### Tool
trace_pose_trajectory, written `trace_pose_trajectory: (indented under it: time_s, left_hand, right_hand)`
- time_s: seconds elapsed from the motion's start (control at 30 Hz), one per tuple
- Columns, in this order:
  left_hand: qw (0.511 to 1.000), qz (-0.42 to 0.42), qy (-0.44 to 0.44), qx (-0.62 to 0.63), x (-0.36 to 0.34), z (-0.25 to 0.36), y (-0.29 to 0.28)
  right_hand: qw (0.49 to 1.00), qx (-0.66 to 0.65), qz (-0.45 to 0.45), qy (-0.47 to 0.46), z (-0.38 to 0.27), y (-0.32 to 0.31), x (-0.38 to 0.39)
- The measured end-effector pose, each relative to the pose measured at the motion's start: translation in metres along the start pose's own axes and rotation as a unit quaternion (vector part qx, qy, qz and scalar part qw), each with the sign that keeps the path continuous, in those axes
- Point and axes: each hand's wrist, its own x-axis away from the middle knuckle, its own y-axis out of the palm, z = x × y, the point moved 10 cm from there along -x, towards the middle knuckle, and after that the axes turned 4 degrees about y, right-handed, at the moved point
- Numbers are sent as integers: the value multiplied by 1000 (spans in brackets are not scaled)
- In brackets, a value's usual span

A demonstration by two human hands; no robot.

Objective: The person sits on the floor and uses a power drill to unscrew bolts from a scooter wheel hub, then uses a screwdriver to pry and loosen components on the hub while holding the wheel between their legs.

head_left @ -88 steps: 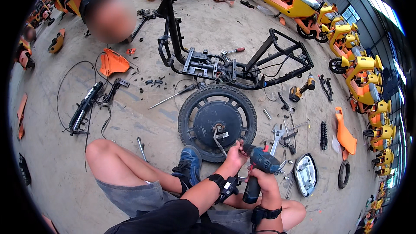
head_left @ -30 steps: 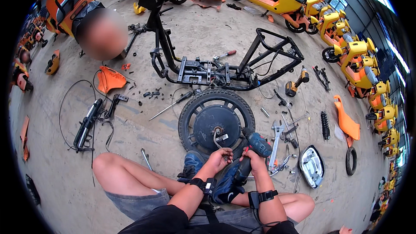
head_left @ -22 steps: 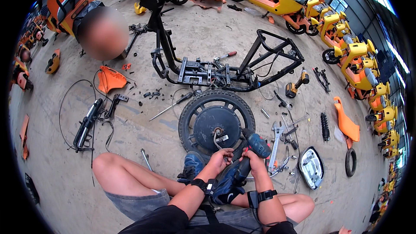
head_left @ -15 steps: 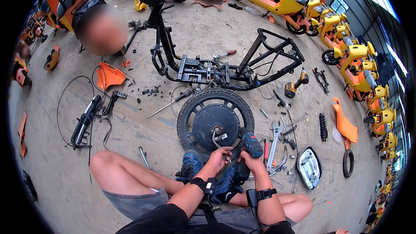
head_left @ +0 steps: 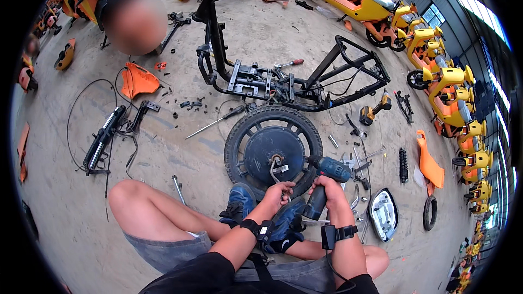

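Note:
In my right hand (head_left: 329, 191) is a dark blue-green cordless drill (head_left: 333, 169). My fingers wrap round its handle, and its nose points left over the wheel's near right edge. My left hand (head_left: 280, 194) is closed just left of it, with fingers curled round something small that I cannot make out. In front of my shoes lies a black hub-motor wheel (head_left: 273, 150) on its side, a cable (head_left: 274, 173) coming from its axle toward my left hand. Whether that hand touches the cable is unclear. Beyond the wheel stands a bare black scooter frame (head_left: 261, 84).
A yellow and black drill (head_left: 375, 109), a shock absorber (head_left: 403, 165), a pale lamp-like housing (head_left: 384, 215) and an orange panel (head_left: 430, 160) lie to the right. A long screwdriver (head_left: 218, 121), an orange cover (head_left: 139, 80) and a fork part (head_left: 104, 140) lie left. Another person (head_left: 131, 19) is at far left.
My right hand has turned the drill, so its nose now points left and its body lies sideways. It has shifted slightly right. My left hand stays closed nearly in place. The view has shifted a little.

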Motion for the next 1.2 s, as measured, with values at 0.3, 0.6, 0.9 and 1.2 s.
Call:
trace_pose_trajectory:
  time_s: [0.3,0.6,0.9,1.2]
  left_hand:
    - [1000,1,15,8,0,16,2]
    - [999,37,1,-11,2,10,-5]
    - [997,70,-27,2,7,5,-17]
    - [997,70,10,44,6,13,-22]
  right_hand:
    - [995,99,-6,4,2,13,-13]
    - [991,129,11,-18,0,29,-14]
    - [980,196,34,-20,-14,37,4]
    - [983,181,19,-15,-7,18,-14]
